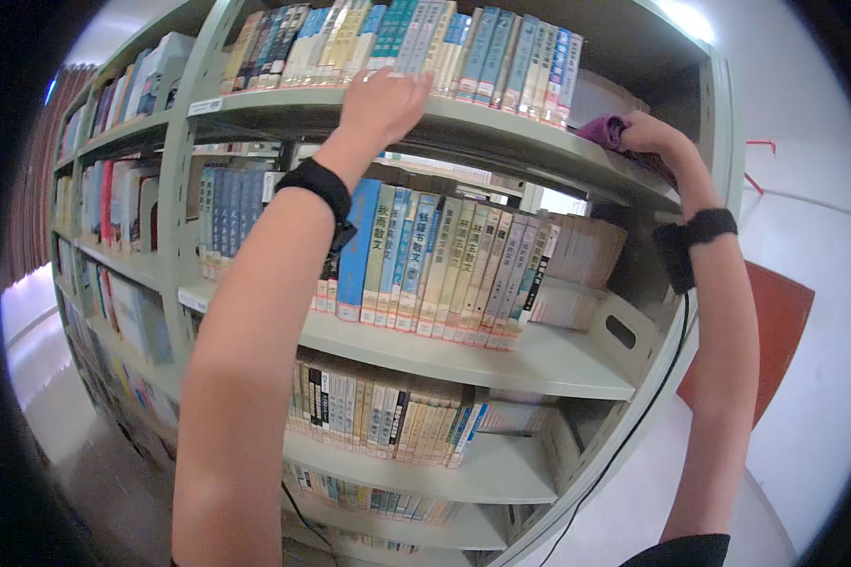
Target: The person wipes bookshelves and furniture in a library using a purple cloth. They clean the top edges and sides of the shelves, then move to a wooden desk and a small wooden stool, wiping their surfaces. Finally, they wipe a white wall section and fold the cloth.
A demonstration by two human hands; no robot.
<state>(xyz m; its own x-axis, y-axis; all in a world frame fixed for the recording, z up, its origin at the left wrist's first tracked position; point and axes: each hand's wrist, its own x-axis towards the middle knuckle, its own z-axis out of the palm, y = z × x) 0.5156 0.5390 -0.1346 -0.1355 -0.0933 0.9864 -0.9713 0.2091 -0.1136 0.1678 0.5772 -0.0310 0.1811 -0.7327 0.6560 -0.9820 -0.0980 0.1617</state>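
My right hand (649, 136) grips a purple cloth (603, 133) against the right end of the upper bookshelf board (496, 119), just right of a row of upright books (500, 57). My left hand (386, 103) is at the front edge of the same board, before the lower spines of the books. Its fingertips are up against the row, and I cannot tell whether they press on the books or the board. No held object shows in it. Dark bands circle both wrists.
Lower shelf boards carry more upright books (440, 262), with a metal bookend (617, 329) at the right of the middle one. A black cable (627, 425) hangs from the right wrist. Another bookcase section (124, 205) stands left. A red-brown panel (783, 333) is at the right wall.
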